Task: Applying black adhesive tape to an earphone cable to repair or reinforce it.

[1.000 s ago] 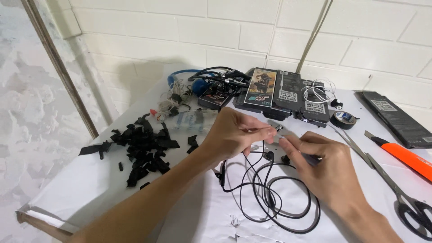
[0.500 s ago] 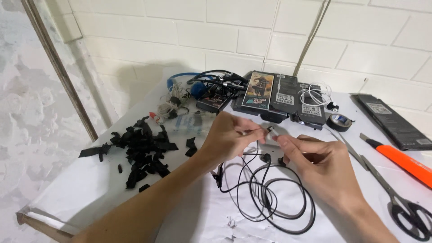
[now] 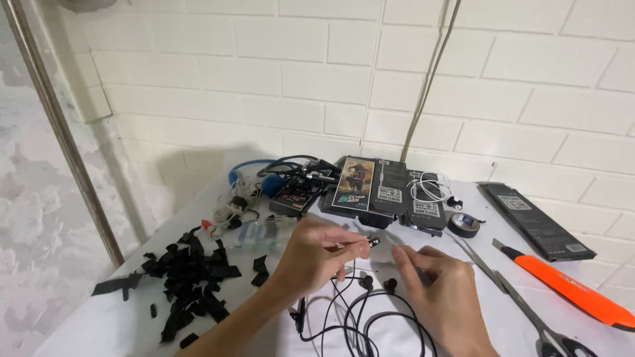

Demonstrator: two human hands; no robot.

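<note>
Black earphone wires (image 3: 370, 317) loop below the hands. Black tape scraps (image 3: 188, 281) lie further left; an orange knife (image 3: 572, 291) lies right.

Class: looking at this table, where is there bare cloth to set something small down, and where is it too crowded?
Bare cloth shows between the pile of black scraps and the left hand, and between the scissors and the orange cutter. It is crowded along the wall, with the boxes and tangled cables, and under the right hand, with looped black earphone wire.
</note>
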